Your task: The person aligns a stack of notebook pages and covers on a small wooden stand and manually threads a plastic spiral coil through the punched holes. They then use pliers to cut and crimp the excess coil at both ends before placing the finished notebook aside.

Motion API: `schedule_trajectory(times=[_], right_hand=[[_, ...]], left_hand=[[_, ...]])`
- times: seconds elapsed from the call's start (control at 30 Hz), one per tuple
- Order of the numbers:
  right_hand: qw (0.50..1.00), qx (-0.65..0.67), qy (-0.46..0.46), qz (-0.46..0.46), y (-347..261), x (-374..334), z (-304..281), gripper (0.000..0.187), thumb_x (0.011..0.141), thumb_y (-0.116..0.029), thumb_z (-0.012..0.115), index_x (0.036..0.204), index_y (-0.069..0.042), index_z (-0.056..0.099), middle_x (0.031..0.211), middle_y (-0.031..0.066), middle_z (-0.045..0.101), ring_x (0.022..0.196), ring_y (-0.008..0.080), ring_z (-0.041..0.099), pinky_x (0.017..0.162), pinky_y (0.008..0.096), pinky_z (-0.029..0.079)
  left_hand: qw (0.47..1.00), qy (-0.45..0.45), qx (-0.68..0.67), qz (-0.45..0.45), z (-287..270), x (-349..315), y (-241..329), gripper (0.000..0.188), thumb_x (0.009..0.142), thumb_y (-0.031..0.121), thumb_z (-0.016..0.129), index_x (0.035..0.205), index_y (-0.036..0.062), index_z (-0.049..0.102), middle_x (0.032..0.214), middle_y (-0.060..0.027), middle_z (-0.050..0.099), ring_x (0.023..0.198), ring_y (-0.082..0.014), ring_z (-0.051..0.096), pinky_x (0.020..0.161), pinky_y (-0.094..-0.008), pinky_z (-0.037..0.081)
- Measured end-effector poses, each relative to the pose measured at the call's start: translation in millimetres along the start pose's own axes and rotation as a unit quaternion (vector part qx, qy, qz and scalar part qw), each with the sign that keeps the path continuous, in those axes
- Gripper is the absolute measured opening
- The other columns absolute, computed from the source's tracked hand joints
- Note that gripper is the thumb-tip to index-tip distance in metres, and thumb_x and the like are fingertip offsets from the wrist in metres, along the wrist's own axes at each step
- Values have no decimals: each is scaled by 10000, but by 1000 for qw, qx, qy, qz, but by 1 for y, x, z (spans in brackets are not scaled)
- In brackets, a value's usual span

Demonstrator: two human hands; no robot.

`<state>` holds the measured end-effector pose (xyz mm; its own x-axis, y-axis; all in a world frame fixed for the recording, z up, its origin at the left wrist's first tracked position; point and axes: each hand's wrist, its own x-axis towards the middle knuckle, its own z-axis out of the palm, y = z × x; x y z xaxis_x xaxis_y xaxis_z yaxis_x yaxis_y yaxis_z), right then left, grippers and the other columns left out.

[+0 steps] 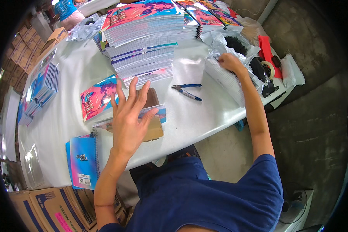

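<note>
My left hand [128, 123] hovers over the near edge of the table with fingers spread, nothing in it. Below it are a small cardboard piece [154, 130] and a brown block [151, 97], partly covered by the hand. My right hand [231, 62] reaches to a bundle of white spiral coils [225, 80], its fingers curled at the bundle's far end. What those fingers pinch is hidden. Between the hands lie blue-handled cutting pliers [187, 92]. A loose pink and blue notebook cover [98, 97] rests beyond my left hand, beside a tall stack of punched notebooks [143, 46].
Black coils [236, 44] in crumpled plastic, a tape roll [267, 69] and a red cloth [264, 50] crowd the right end. Spiral notebooks [83, 160] overhang the near left edge, above cardboard boxes [52, 210]. More notebooks [42, 87] stand far left. A person [67, 11] is behind.
</note>
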<state>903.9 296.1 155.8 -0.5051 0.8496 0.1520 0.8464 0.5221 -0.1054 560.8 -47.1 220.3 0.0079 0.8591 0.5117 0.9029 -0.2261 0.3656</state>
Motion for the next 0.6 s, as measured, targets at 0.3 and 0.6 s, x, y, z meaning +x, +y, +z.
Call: schedule_trajectory(times=[0.3,0.6], right_hand=[[1000,-20,-1,-21,3,2,14,155,789,-100,625,891,17,617,881,216,648,897,394,624,790,452,489],[978,-13,195,-72,-65,-18,-55,179,877,-70,598,1032,-65,687,939,158,654,860,353,633,761,439,499]], left_hand=[[1000,10,-24,-10,0,-3,-2,628,839,162,723,1426,180,499,1510,-136,407,1416,-454,273,1128,-578,205],[999,4,45,10,8,4,1,655,828,297,729,1422,150,496,1516,-122,396,1412,-447,280,1117,-601,213]])
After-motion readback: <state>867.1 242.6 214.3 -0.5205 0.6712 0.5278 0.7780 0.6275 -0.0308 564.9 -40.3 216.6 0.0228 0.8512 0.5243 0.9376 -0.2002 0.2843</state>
